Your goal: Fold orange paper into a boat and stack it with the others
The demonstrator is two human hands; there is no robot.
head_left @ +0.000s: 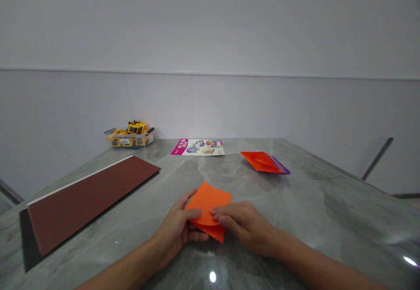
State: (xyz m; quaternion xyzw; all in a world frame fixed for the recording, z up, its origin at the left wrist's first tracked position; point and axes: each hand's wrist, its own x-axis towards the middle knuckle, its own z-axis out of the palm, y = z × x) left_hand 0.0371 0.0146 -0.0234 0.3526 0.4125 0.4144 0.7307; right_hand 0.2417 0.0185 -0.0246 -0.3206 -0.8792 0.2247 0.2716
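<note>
A folded sheet of orange paper [208, 199] is held low in front of me, near the middle of the view. Its layers part along the lower edge, where a pointed flap sticks out toward me. My left hand [179, 224] grips the left side, thumb on top and fingers underneath. From the right, my right hand [244, 225] is closed on the paper, with its fingertips on the upper face and its thumb by the lower right edge. The right hand's other fingers are partly hidden.
On the grey marbled table [295, 224], a stack of coloured paper [262, 162] with orange on top lies back right. A printed packet [201, 147] lies at the back. Far left are a clear bin [131, 140] of yellow toy vehicles and a brown board [92, 202].
</note>
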